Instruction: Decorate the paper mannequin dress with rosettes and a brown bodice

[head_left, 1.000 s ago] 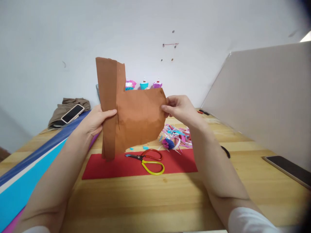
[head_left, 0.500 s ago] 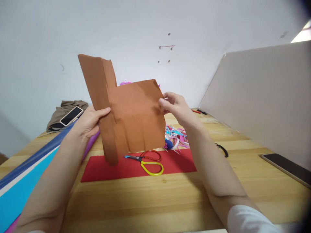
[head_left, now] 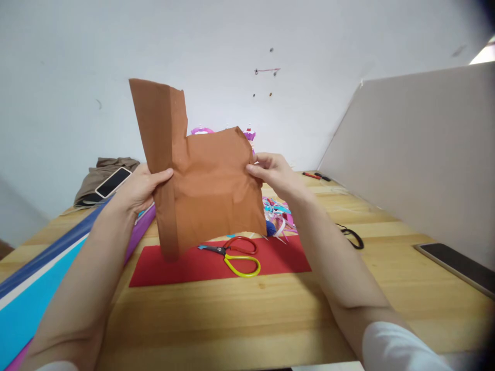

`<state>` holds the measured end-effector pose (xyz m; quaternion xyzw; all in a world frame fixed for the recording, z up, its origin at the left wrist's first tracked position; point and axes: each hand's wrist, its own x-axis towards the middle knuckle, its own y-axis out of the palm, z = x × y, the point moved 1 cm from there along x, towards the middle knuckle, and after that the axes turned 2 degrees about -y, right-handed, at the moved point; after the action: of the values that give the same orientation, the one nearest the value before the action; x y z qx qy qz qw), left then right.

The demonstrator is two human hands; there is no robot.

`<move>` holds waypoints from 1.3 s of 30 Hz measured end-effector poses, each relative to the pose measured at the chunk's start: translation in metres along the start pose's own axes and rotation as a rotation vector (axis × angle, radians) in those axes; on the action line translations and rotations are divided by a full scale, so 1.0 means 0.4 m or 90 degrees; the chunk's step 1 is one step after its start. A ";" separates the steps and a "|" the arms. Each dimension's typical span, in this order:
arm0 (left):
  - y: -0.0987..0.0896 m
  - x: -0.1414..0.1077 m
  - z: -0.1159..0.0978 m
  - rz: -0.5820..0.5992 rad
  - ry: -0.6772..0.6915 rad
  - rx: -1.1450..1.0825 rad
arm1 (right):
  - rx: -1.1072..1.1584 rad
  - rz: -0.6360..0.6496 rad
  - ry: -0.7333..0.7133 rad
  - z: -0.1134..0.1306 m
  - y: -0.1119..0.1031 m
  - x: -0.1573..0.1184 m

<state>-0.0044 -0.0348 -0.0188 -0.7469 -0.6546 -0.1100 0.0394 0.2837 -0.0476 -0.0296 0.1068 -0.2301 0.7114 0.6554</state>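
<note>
A brown sheet point(head_left: 216, 180), folded along its left part, hangs upright above the table between my hands. My left hand point(head_left: 145, 188) grips its folded left side, thumb in front. Its right edge is pinched by my right hand point(head_left: 268, 172), with the thumb on the front face. Below lies a flat red sheet point(head_left: 286, 257). On it rest scissors point(head_left: 222, 251) with one red and one yellow handle and a small blue scrap at the tip.
Coloured paper strips point(head_left: 278, 214) lie behind the red sheet. Blue and purple sheets point(head_left: 50, 268) run along the left. A phone point(head_left: 114, 182) rests on brown cloth point(head_left: 91, 185). Another phone point(head_left: 456, 268) and a black band point(head_left: 353, 238) are at right, beside a grey panel point(head_left: 425, 154).
The thumb and fingers of my right hand have closed on the brown sheet's right edge. The sheet's right side has creased and its upper right corner has moved slightly left.
</note>
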 end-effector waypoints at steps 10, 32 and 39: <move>-0.009 0.005 -0.005 0.028 -0.004 0.003 | 0.110 0.013 0.075 -0.028 -0.015 0.017; 0.027 -0.023 -0.004 0.084 -0.002 -0.137 | -0.214 -0.109 -0.070 -0.006 0.024 -0.011; 0.046 -0.047 -0.006 0.126 -0.004 -0.162 | -0.109 0.056 0.023 0.047 0.064 -0.049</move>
<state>0.0111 -0.0560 -0.0189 -0.8071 -0.5585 -0.1856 -0.0468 0.2582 -0.0747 -0.0270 0.0269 -0.2826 0.7190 0.6343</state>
